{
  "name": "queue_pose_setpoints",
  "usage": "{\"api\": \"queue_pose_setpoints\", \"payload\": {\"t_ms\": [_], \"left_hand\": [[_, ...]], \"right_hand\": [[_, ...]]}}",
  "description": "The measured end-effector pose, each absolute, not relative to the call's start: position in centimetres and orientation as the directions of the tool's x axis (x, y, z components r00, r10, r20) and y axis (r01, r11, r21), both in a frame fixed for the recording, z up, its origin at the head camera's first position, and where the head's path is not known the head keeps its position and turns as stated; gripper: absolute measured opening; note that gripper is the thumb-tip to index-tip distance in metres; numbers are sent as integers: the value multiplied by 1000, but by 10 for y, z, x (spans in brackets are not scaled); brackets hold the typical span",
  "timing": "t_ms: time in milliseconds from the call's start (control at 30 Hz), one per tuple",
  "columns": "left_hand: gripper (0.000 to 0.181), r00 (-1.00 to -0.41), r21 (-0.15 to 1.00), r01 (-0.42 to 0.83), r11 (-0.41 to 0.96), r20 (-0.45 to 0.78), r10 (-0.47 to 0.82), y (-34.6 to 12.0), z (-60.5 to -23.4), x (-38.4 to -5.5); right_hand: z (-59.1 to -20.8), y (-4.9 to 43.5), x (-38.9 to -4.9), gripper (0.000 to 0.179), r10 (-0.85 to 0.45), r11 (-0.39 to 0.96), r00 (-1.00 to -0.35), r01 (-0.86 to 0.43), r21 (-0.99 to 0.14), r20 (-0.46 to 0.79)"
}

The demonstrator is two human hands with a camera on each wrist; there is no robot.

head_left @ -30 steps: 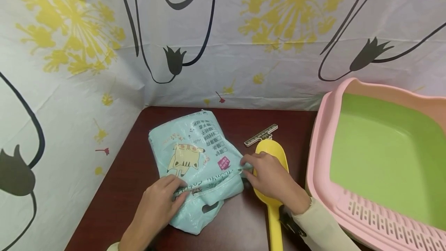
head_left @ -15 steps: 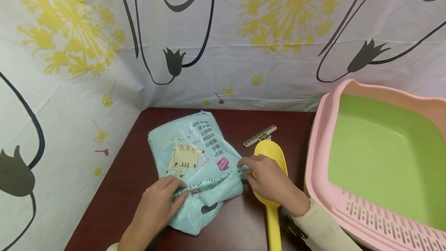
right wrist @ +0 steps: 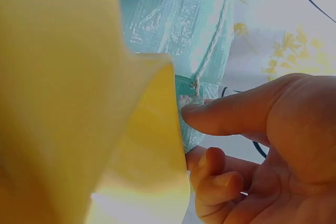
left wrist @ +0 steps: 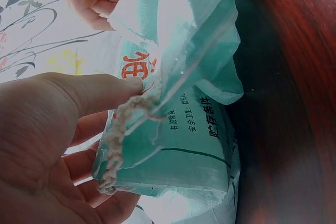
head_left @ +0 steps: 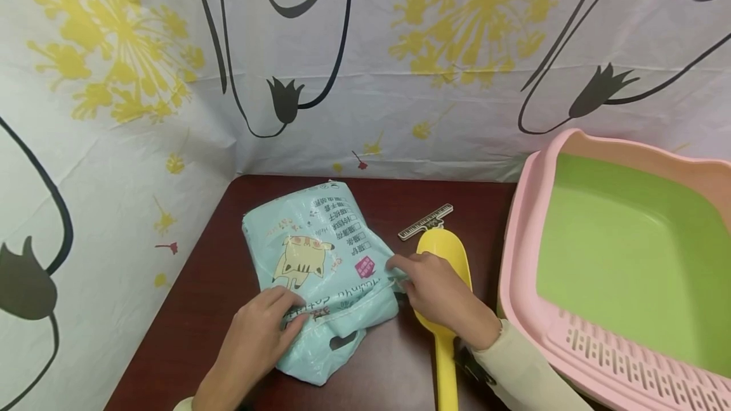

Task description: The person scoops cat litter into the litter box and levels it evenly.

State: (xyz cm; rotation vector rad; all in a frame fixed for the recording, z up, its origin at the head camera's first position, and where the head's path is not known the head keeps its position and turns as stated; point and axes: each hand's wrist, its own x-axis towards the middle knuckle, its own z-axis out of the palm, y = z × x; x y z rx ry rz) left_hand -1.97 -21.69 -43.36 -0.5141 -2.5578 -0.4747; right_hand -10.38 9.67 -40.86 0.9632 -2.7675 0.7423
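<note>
Pinching the bag (head_left: 342,271) at both ends of its near fold. Gripping the left end with the left hand (head_left: 257,328), pressing the thumb on one face and bending the fingers behind it, right beside a braided cord (left wrist: 113,156). Nipping the right corner between thumb and forefinger of the right hand (head_left: 440,287), curling the other fingers loosely below. Finding the bag lying flat on the dark red table (head_left: 188,335), left of centre, showing a cat print and a pink square, and pointing its slotted flap (head_left: 320,354) toward the person. Reaching with the right hand across the yellow scoop (head_left: 441,333), partly hiding it. Spotting the clip (head_left: 425,222) at the scoop's far tip, being unable to tell whether touching. Seeing the tray (head_left: 528,259) at the right, pink-rimmed and green inside. Catching behind the table a flower-printed white cloth (head_left: 365,81).
</note>
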Motion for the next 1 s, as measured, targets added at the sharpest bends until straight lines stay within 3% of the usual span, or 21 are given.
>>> {"api": "queue_pose_setpoints", "payload": {"t_ms": [767,1000], "left_hand": [[33,-813,256,453,854,512,277,-220,-435,-19],[33,-813,255,453,854,512,278,-221,-435,-20]], "right_hand": [[-402,92,-114,27,-501,729,-861,-478,-490,94],[-400,92,-115,29,-512,706,-852,-492,-510,113]]}}
